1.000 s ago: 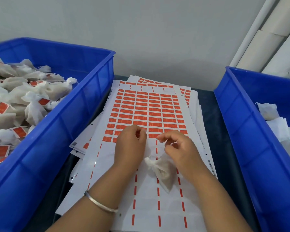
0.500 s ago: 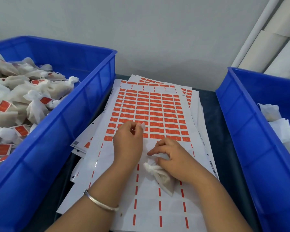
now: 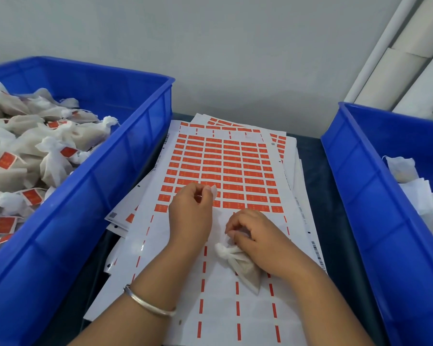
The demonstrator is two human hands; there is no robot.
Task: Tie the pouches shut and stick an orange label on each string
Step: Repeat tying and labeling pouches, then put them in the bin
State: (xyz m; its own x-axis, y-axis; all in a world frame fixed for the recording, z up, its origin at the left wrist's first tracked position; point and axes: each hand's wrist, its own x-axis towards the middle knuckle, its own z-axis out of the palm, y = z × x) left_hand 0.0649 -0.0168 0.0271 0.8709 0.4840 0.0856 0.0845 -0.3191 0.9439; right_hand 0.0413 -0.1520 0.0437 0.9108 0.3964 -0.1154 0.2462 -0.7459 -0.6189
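Pinching one peeled label [image 3: 213,190] in left grip [image 3: 189,216], right grip [image 3: 255,236] clamped on one pouch [image 3: 240,263], two blue bins [image 3: 125,156].

This looks like a small packing workstation in a workshop. To the left of the hands sits a blue plastic crate [image 3: 125,156] heaped with tied, labelled pouches [image 3: 53,156]; to their right, a second blue crate [image 3: 375,196] holds limp white bags [image 3: 410,181]. Under the hands lie stacked label sheets [image 3: 225,168] on a dark bench [image 3: 318,171], against a plain pale wall [image 3: 235,58].
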